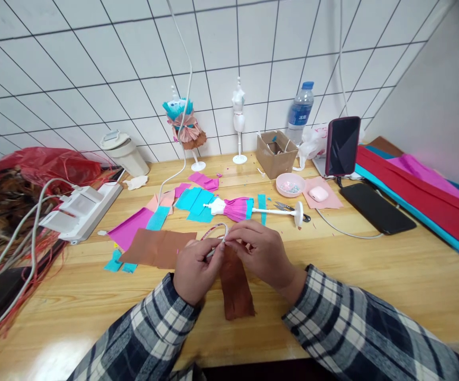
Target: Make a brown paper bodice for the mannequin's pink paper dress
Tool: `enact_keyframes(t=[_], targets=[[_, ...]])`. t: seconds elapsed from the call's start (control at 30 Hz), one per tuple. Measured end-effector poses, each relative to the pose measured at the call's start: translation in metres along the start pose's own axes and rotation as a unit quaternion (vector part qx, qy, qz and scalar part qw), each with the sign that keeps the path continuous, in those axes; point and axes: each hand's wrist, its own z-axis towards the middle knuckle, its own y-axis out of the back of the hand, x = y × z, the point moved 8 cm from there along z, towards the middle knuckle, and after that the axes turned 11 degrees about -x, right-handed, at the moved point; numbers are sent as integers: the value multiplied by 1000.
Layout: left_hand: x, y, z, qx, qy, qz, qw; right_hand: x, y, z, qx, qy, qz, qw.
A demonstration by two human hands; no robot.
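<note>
Plaid-sleeved left hand (pixel 195 270) and right hand (pixel 263 251) pinch a thin white strand (pixel 218 226) over half-hidden brown paper (pixel 236 293).

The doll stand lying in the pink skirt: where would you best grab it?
Probably by the bare white pole between skirt and round base, pinched from above: it lies flat on its side, and the paper skirt would crush.

Near desk (pixel 372 275) edge: left hand (pixel 195 270) and right hand (pixel 263 253) pinch top of brown paper strip (pixel 235 291); pink-skirted mannequin (pixel 233 207) lies beyond.
</note>
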Motion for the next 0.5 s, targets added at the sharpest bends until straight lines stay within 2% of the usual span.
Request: enact_keyframes(t=[0.1, 0.17, 0.23, 0.27, 0.37, 0.4, 0.5], targets=[[1, 0, -2, 6, 23, -21, 1000, 8, -4, -2, 25, 25, -24, 999], [3, -3, -6, 24, 58, -84, 994, 17, -5, -5, 35, 56, -25, 997], [10, -2, -7, 25, 98, -155, 983, 25, 0, -6, 13, 80, 2, 997], [17, 1, -5, 8, 117, -171, 978, 26, 5, -5, -7, 76, 21, 997], [52, 20, 8, -70, 143, -100, 982, 4, 15, 3, -52, -14, 67, 996], [63, 23, 14, -64, 126, -50, 989, -8, 15, 5, -49, -53, 74, 995], [87, 15, 27, 52, 27, 105, 993, -40, 10, 10, -16, -146, 66, 987]])
